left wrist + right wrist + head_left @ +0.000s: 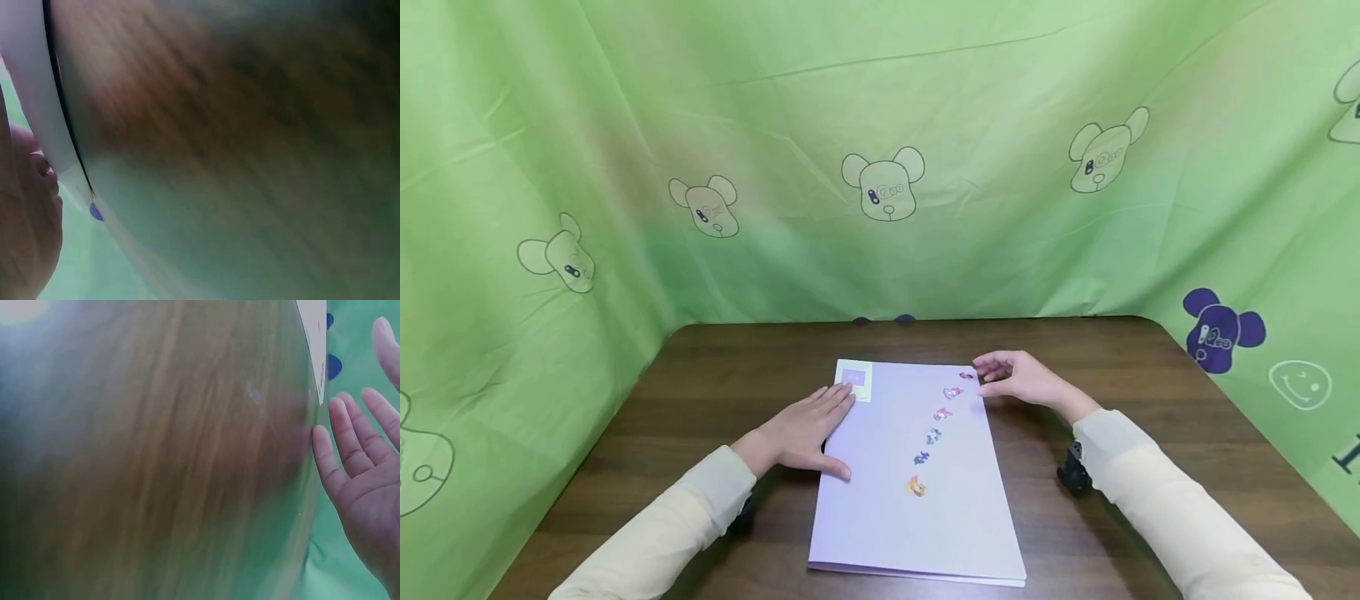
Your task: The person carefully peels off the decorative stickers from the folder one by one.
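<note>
A large lavender folder or booklet [880,525] lies flat on the wooden table, its layered edge showing at the near side. Small cartoon stickers [933,436] run diagonally up its cover, and a pale label [863,392] marks the far left corner. My left hand [808,429] rests with straight fingers over the left edge, fingertips by the label and thumb on the cover. At the far right corner is my right hand [1018,379], fingers loosely bent and thumb apart, fingertips right at the edge. In the right wrist view its palm [375,500] shows nothing held.
The brown wooden table [722,358] extends around the folder on all sides. A green curtain [775,275] with printed bear heads hangs behind the table and along both sides. Both sleeves are white, and a dark wrist device [1074,471] sits under the right cuff.
</note>
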A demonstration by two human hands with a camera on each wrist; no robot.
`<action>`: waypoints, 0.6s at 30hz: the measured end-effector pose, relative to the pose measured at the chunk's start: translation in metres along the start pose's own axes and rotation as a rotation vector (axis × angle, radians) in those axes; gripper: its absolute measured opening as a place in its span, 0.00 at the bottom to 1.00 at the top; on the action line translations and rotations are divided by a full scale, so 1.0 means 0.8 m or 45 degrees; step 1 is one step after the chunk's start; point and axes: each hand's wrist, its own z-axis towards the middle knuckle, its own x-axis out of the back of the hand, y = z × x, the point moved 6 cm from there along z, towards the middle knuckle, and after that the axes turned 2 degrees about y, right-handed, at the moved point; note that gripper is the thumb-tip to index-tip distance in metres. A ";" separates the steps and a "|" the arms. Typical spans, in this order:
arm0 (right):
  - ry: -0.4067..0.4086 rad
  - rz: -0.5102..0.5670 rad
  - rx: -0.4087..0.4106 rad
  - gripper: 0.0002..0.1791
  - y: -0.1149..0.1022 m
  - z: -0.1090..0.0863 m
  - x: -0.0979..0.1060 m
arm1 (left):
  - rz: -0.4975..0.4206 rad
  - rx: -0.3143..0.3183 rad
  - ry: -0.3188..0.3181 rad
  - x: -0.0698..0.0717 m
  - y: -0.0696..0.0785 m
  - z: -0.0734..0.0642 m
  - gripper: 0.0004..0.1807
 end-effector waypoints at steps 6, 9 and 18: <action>-0.019 0.028 -0.033 0.26 0.002 0.012 -0.004 | -0.015 0.010 -0.004 -0.003 -0.001 0.000 0.65; -0.033 0.039 -0.042 0.25 0.007 0.018 -0.006 | -0.023 0.013 -0.006 -0.005 -0.001 -0.001 0.65; -0.083 -0.067 -0.011 0.20 0.013 0.032 -0.010 | -0.010 0.036 -0.043 -0.006 0.000 -0.001 0.64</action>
